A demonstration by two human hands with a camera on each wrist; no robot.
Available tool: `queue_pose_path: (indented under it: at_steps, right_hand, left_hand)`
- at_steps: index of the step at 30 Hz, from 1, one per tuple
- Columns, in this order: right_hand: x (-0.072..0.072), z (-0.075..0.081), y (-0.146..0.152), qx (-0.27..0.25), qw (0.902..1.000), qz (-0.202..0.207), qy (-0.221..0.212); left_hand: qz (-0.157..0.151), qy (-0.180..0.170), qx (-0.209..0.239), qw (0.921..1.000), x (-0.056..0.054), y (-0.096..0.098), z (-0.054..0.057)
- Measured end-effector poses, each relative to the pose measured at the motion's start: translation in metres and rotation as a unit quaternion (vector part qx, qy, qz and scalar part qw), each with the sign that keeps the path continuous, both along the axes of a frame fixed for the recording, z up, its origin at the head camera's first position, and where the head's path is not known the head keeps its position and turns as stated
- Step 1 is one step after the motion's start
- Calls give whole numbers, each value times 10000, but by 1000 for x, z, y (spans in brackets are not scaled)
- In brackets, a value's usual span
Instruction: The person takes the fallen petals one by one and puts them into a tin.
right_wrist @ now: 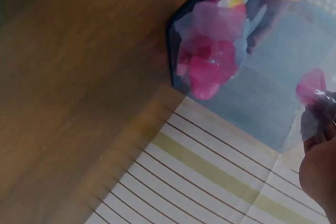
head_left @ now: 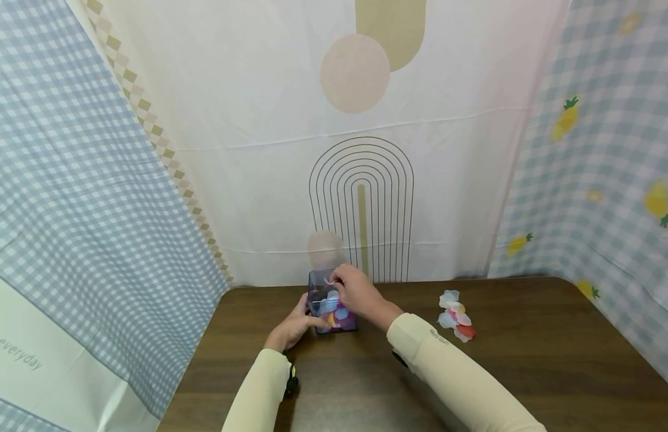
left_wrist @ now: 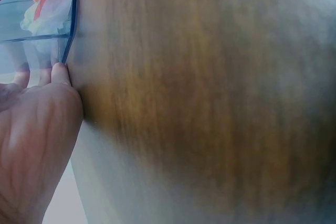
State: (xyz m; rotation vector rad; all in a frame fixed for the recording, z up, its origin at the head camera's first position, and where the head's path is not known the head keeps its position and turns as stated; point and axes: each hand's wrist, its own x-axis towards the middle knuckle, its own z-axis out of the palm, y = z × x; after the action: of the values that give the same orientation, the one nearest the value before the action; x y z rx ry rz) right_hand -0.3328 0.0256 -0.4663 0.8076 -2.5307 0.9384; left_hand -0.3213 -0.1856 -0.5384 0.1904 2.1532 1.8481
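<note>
A clear bluish plastic box [head_left: 320,282] stands at the back of the table, with pink, white, pale blue and yellow artificial petals [right_wrist: 212,51] piled inside. My left hand [head_left: 292,330] grips the box from the left, thumb across its front. In the left wrist view, fingers of the left hand [left_wrist: 37,129] show through and along its wall. At the box's upper part, my right hand [head_left: 360,293] pinches a petal [head_left: 329,281]. The right wrist view has a pink petal [right_wrist: 312,85] by that hand's fingertips, which are partly hidden.
A loose cluster of white, pink and red petals [head_left: 454,315] lies on the brown wooden table [head_left: 506,348], right of the right hand. A patterned white cloth [head_left: 258,198] hangs right behind the box. Checked cloths [head_left: 571,180] hang on both sides.
</note>
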Motion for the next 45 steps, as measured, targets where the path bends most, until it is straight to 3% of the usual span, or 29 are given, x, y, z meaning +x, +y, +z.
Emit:
queue_pose_path:
  at_steps: [15,32,40,45]
  right_hand:
    - [-1,9,-10,522,9948,-276,-825]
    - [0,4,-10,746,9956,-223,-516]
    - [-5,-1,-9,1455,9892,-136,96]
    - [-3,-3,-10,1529,9878,-151,263]
  left_hand:
    - [-28,21,-76,10000,-1,-3,0]
    - [37,9,-17,10000,-2,0,-1]
    - [84,38,-52,9999,-1,0,2]
    - [92,-52,-38,9999,0,0,2]
